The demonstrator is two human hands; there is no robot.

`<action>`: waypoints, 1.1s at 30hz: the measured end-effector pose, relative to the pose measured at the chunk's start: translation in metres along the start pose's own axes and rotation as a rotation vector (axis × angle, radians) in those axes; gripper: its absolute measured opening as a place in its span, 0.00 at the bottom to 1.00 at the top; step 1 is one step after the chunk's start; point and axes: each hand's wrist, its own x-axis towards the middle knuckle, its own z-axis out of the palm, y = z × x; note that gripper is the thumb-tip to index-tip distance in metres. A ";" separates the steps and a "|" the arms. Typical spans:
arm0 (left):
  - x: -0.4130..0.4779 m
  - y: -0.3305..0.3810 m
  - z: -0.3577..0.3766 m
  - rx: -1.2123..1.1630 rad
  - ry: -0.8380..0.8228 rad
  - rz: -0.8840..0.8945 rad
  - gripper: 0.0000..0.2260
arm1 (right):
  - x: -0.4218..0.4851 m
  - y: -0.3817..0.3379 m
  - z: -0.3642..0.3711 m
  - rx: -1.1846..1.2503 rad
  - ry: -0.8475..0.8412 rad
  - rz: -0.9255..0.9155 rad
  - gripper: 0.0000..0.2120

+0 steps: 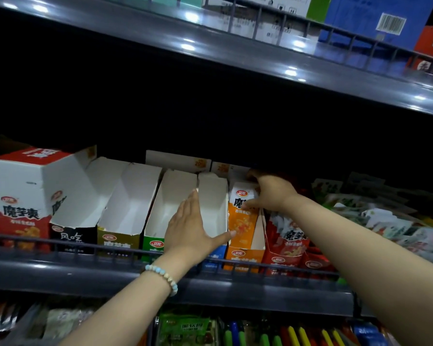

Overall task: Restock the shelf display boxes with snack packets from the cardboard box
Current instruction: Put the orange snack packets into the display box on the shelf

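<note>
The right hand (270, 193) grips the top of the tall orange-and-white cardboard snack carton (243, 218). The left hand (188, 228), flat and released, braces the empty white cardboard display box (211, 193) just left of it (better to seat the carton straight down).

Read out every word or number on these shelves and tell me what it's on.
"魔芋爽": red-and-white cardboard box, far left.
"风吃": black cardboard display box.
"卫龙": orange-and-white carton gripped by the right hand.
"20": orange sticker on the white flap behind.
Blue carton, barcode digits: too small.
</note>
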 end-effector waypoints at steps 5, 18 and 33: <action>-0.001 0.002 -0.003 -0.014 0.003 0.006 0.53 | -0.008 0.005 -0.013 0.176 0.052 0.005 0.30; -0.129 -0.032 -0.013 -0.028 0.116 0.186 0.37 | -0.136 -0.035 -0.038 0.447 0.051 -0.166 0.36; -0.305 -0.202 0.053 0.249 -0.363 -0.216 0.35 | -0.298 -0.114 0.202 0.692 -0.644 0.003 0.39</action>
